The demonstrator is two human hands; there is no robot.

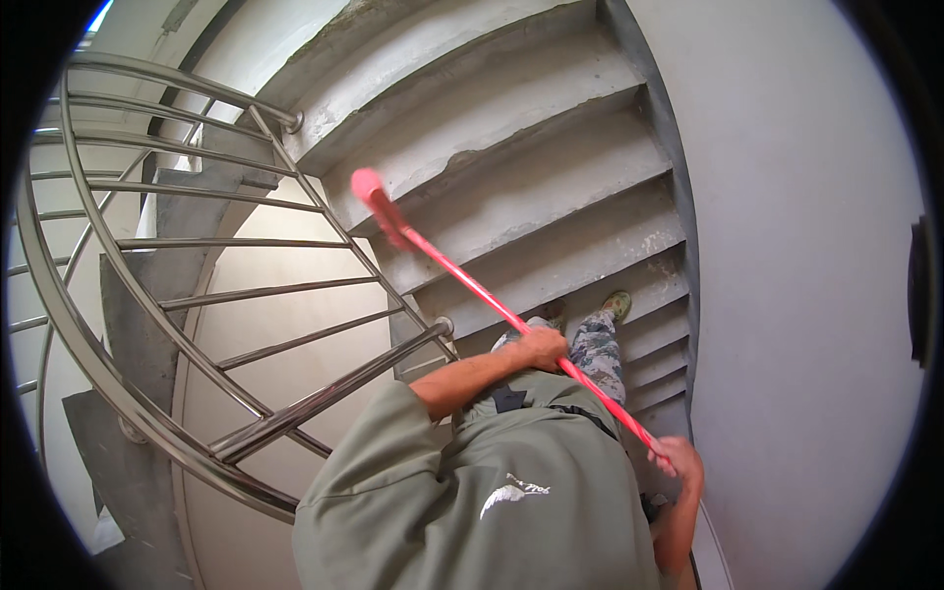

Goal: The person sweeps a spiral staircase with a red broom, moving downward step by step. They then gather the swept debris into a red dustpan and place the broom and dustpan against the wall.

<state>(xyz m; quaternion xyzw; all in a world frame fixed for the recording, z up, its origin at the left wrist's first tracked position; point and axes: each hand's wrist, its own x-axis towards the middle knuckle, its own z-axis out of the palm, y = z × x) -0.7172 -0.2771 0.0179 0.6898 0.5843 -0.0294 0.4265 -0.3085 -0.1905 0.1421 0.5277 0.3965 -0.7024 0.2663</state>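
Observation:
My left hand point(544, 348) is closed around the middle of a long red broom handle point(472, 283), in front of my waist. Near the handle's lower right end, close to the wall, my right hand point(675, 456) grips it too. The handle slants up to the left, where a reddish-pink broom head point(380, 206), blurred, is over the left side of the concrete steps point(531, 169). Whether the head touches a step I cannot tell.
Curved stainless steel railings point(221, 195) run along the left side. A smooth pale wall point(796, 280) borders the stairs on the right. The steps have chipped edges. My shoe point(616, 305) rests on a step below my hands' level, and more steps lie to the right of it.

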